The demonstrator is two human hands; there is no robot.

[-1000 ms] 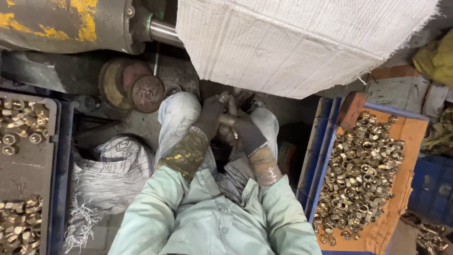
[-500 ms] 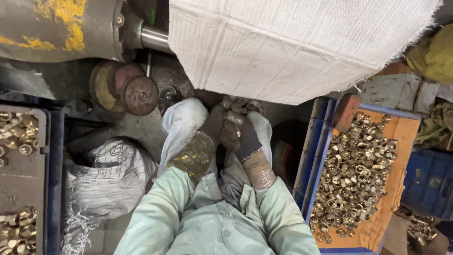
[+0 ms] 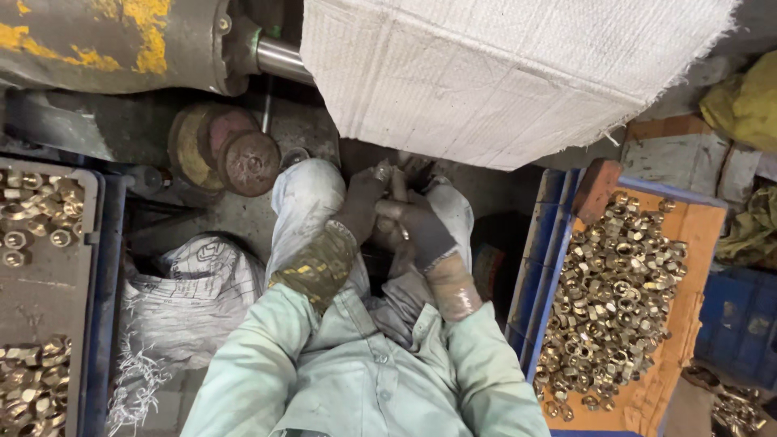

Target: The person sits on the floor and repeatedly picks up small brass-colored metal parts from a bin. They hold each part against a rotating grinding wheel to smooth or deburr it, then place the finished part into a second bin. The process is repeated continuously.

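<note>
Head view: both gloved hands meet over the knees, left hand (image 3: 356, 206) and right hand (image 3: 417, 226) closed together on a small metal part (image 3: 387, 171), too hidden to identify. Forearms angled inward, wrists bent down. Tray of brass nuts (image 3: 611, 299) right of the hands looks full; another tray (image 3: 36, 243) far left, part filled.

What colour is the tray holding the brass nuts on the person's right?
Orange, inside a blue crate; the tray shows best in the head view.
</note>
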